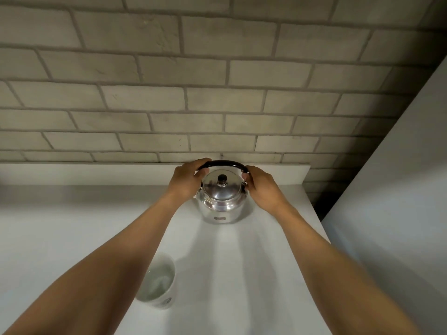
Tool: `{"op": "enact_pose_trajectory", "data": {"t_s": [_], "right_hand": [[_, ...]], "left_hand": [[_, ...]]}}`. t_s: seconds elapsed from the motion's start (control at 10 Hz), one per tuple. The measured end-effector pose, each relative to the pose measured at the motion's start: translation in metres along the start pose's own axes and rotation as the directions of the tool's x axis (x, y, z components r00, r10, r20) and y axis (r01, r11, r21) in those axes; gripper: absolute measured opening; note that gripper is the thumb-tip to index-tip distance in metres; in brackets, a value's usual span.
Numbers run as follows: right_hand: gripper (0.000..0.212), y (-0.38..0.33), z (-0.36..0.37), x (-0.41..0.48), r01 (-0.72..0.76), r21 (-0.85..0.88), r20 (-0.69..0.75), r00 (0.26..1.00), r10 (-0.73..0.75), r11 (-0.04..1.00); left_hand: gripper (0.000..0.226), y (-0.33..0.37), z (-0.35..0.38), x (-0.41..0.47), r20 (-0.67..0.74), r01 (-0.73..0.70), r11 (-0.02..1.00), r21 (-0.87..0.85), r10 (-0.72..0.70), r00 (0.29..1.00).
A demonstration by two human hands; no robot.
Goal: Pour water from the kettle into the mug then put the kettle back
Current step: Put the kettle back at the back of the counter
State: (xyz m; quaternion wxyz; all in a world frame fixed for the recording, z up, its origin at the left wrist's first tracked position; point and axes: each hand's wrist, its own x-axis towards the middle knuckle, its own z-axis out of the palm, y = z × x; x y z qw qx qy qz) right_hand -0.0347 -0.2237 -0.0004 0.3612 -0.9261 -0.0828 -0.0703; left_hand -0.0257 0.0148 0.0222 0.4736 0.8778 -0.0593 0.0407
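A steel kettle (222, 201) stood upright on the white bench (72, 238) at the 12 o'clock end, near a brick wall (217, 81). The left hand (187, 181) and right hand (262, 189) each gripped an end of its black handle (222, 163). The mug (158, 281) (water visible inside) sat at 7 o'clock, well apart from the kettle.

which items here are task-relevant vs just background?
Task items:
kettle, steel, lid on, standing on the counter
kettle handle, black, both hands at its ends
left hand
right hand
mug, white, water visible inside

Background:
counter
brick wall
white panel at right
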Motion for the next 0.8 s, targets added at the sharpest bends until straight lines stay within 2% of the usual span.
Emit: {"op": "enact_pose_trajectory", "data": {"t_s": [0.4, 0.6, 0.7, 0.8], "right_hand": [[0.028, 0.026, 0.028, 0.031, -0.01, 0.041, 0.016, 1.0, 0.009, 0.999], [0.029, 0.027, 0.029, 0.034, -0.016, 0.047, 0.018, 1.0, 0.015, 0.999], [0.033, 0.024, 0.023, 0.028, -0.064, 0.057, 0.053, 0.997, 0.061, 0.996], [0.054, 0.015, 0.015, 0.02, -0.15, 0.044, 0.097, 0.985, 0.145, 0.988]], "left_hand": [[0.029, -0.029, 0.015, 0.037, 0.029, -0.015, 0.995, 0.098, 0.012, 1.0], [0.03, -0.037, 0.018, 0.037, -0.013, -0.007, 0.998, 0.057, 0.008, 1.0], [0.037, -0.038, 0.021, 0.033, 0.015, 0.001, 0.999, 0.051, -0.002, 1.0], [0.057, -0.03, 0.017, 0.03, 0.068, 0.036, 0.998, 0.058, -0.04, 0.997]]}}
